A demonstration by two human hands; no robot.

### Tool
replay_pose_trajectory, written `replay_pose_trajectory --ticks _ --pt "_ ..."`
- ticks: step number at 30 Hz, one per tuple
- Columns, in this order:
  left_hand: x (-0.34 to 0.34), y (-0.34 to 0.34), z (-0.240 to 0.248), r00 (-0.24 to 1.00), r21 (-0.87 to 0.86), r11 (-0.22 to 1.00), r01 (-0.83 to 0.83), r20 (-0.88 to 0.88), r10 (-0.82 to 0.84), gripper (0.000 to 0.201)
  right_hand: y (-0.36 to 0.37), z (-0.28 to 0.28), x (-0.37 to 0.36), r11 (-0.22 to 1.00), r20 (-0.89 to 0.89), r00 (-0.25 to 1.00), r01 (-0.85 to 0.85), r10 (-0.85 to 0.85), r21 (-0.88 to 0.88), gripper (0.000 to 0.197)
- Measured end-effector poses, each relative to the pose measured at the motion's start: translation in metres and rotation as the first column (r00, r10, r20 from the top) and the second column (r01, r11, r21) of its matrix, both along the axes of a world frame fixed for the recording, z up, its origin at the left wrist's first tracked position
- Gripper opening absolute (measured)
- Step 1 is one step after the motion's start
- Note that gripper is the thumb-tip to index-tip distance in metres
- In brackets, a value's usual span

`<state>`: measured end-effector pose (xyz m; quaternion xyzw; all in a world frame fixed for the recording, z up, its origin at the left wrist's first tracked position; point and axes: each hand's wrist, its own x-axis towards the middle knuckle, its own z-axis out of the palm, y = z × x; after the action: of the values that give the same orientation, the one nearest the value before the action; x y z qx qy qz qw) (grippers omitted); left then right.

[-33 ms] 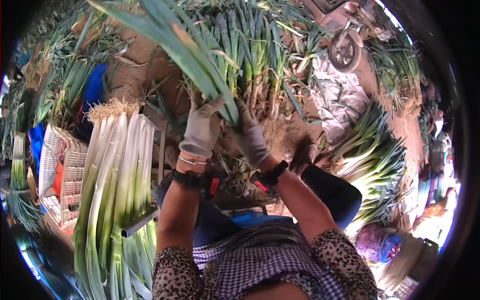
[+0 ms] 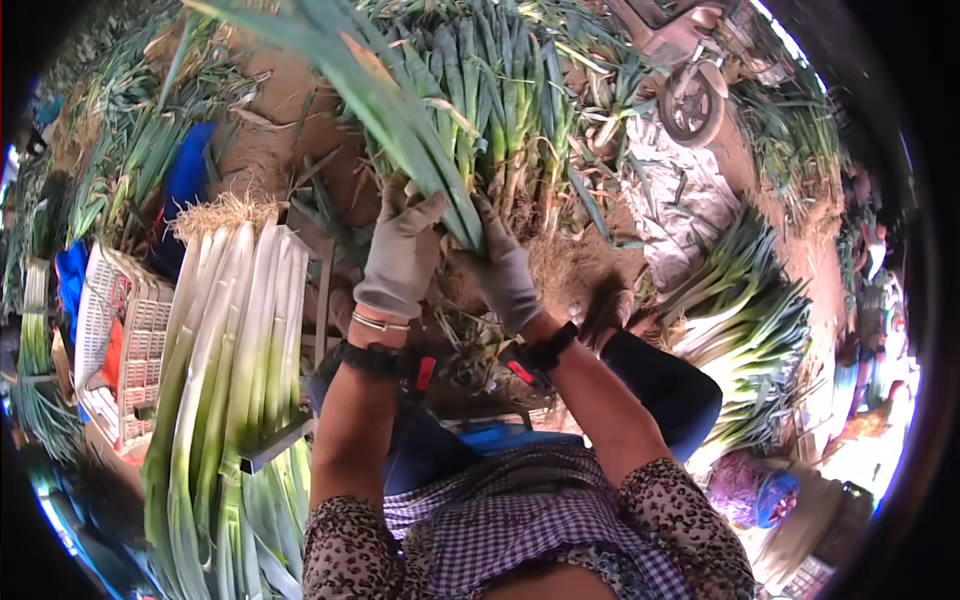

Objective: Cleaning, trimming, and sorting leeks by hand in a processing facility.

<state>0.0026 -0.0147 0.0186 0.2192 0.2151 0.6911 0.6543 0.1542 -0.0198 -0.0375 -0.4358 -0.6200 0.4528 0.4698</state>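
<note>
In front of me I hold a leek with long green leaves [image 2: 395, 115], slanting up and away to the left. My left hand [image 2: 400, 255], in a pale glove, closes around it from the left side. My gloved right hand [image 2: 505, 275] grips it from the right, thumb along the leaves. The leek's lower end is hidden behind my hands. Beyond them stands a dense row of unpeeled leeks [image 2: 505, 100], roots toward me. To my left, cleaned leeks [image 2: 225, 330] lie side by side on a metal rack [image 2: 278, 447], roots pointing away.
A white plastic crate [image 2: 145, 330] sits at the far left beside blue cloth [image 2: 190, 165]. At right lies a fanned pile of leeks [image 2: 745, 350] near a pale crumpled sheet [image 2: 680, 200]. A wheeled vehicle's wheel [image 2: 692, 102] stands at the back right. Leek trimmings litter the soil.
</note>
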Motion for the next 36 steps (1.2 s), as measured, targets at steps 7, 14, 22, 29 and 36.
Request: replay_pose_trajectory --ticks 7,14,22,29,36 --pt "-0.013 0.008 -0.025 0.966 -0.133 0.957 0.257 -0.003 -0.259 0.044 0.008 0.016 0.005 0.918 -0.482 0.857 -0.325 0.183 -0.229 0.047" --pt "-0.02 0.002 -0.026 0.987 -0.2 0.979 -0.048 -0.158 0.016 0.03 -0.026 -0.037 0.074 0.808 0.341 0.909 0.008 0.239 -0.589 0.026" --pt "-0.015 0.005 -0.014 0.993 -0.202 0.976 -0.085 -0.101 0.065 0.026 -0.034 -0.016 0.093 0.905 0.222 0.943 -0.145 0.249 -0.4 0.043" --pt "-0.029 0.009 -0.005 0.99 -0.146 0.979 -0.139 -0.029 0.136 0.026 -0.06 0.003 0.056 0.766 -0.016 0.985 -0.141 0.169 -0.628 0.029" --pt "-0.049 0.007 0.0 0.988 -0.036 0.988 -0.147 0.037 0.149 0.034 -0.053 0.041 0.025 0.883 0.071 0.979 -0.141 0.192 -0.448 0.031"
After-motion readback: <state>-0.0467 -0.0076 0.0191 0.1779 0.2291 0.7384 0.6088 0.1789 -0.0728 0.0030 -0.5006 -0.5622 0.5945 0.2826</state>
